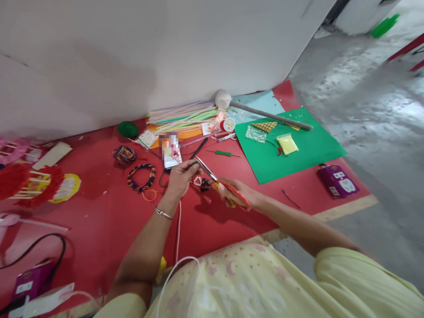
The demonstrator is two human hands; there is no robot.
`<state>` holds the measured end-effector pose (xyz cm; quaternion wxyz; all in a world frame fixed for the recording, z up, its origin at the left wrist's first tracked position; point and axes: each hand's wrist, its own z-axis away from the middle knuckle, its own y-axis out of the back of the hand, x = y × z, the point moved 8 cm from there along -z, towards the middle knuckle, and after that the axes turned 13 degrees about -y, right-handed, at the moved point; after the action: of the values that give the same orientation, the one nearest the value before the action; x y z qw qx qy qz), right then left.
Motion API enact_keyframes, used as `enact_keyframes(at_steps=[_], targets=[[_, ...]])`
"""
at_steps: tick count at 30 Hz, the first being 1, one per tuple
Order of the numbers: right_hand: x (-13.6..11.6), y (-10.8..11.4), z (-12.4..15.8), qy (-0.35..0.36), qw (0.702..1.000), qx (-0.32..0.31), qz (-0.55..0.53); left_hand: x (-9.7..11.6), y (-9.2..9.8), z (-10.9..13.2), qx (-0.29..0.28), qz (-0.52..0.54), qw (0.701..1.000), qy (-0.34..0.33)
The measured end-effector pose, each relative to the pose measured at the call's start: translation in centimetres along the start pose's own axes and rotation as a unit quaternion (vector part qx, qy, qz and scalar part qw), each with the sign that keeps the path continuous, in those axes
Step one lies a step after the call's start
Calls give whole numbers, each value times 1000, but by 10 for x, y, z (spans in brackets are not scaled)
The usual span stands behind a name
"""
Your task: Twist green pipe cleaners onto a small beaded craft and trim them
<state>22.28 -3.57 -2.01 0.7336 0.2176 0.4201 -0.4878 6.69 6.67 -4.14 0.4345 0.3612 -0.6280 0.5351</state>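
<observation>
In front of my body, my left hand (182, 176) pinches a short bit of dark green yarn (194, 163) between thumb and fingers. My right hand (236, 192) grips a pair of scissors (207, 169) with red and yellow handles. Their blades point up and left, with the tips close to my left fingertips; whether they touch the yarn cannot be made out. Just below the hands lie a small ring of pink and white beads (198, 181) and a dark bundle (205, 185). A phone (171, 152) stands behind my left hand, its screen partly blurred.
On the red table (109, 238) lie a green yarn ball (128, 129), a multicoloured yarn ball (124, 155), a braided ring (141, 177) and a green-handled hook (223, 153). Pipe cleaners (185, 115) line the wall. Green sheet (265, 168) and purple box (338, 180) sit right.
</observation>
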Motion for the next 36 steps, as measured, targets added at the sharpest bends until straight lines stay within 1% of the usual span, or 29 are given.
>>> enact_keyframes(at_steps=[5, 11, 14, 18, 21, 24, 27, 29, 32, 34, 36], targets=[[-1, -3, 0, 12, 1000, -2, 16, -1, 4, 0, 17, -12, 1000, -13], [-9, -5, 8, 8, 1000, -1, 9, 5, 2, 0, 6, -25, 999, -46], [-9, -6, 8, 13, 1000, -19, 10, 9, 1, 0, 0, -27, 998, -63], [-4, -4, 6, 12, 1000, -14, 18, 12, -1, 1, -1, -26, 997, -73], [-1, -2, 4, 4, 1000, 1, 26, 17, 0, 2, 4, -78, 993, -91], [0, 0, 3, 10, 999, 14, 31, 29, -2, 4, -1, -146, 979, -141], [3, 0, 1, 12, 999, 13, 37, 38, -6, 5, -10, -166, 970, -178], [4, 0, 0, 8, 999, 10, 39, 38, -8, 6, -16, -150, 973, -172], [3, -4, 0, 7, 999, 1, 38, 28, -8, 5, -16, -81, 989, -121], [1, -7, 1, 8, 999, -7, 35, 19, -5, 3, 4, -37, 996, -84], [-2, -10, 1, 12, 999, -16, 26, 14, 1, 2, 29, -22, 997, -75]])
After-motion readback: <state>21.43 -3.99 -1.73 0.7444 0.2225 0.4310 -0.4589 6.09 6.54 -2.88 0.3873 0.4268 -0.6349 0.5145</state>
